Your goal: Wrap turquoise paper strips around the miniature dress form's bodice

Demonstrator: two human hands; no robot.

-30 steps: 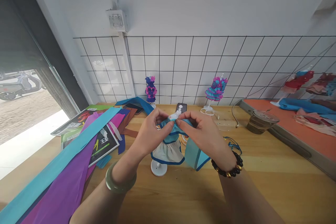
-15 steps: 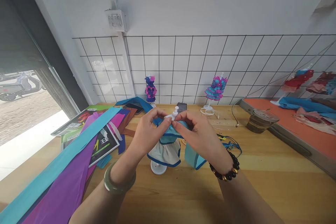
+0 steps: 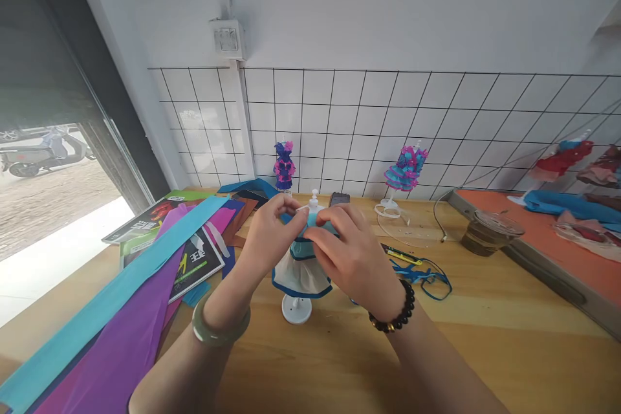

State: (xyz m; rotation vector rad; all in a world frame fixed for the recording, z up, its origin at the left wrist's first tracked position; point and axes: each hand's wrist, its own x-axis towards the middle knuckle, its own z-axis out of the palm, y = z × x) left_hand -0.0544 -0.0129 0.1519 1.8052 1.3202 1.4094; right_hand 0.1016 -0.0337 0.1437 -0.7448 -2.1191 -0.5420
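Note:
A small white mannequin (image 3: 314, 197) stands on a round white base (image 3: 297, 310) in front of me. It wears a doll dress (image 3: 301, 277) with a light-blue top and a cream skirt edged in dark blue. At the left side of the top, my left hand (image 3: 269, 236) is closed, with thumb and forefinger pinching near a thin white bit. My right hand (image 3: 352, 252) curls over the right side of the top, its fingers pressed to the blue material. Both sets of fingers cover much of the bodice.
Coloured strips (image 3: 136, 297) and magazines (image 3: 201, 262) lie at left. A yellow cutter (image 3: 402, 254) and blue scraps (image 3: 412, 275) sit right of my hands. Two dressed mannequins, one purple (image 3: 284, 167), one blue-pink (image 3: 406, 169), stand behind. A plastic cup (image 3: 489, 233) is farther right.
The mannequin has gone from leaning to nearly upright. My right hand has shifted onto the bodice's front. A light-blue panel beside the skirt no longer shows. The view has turned slightly left.

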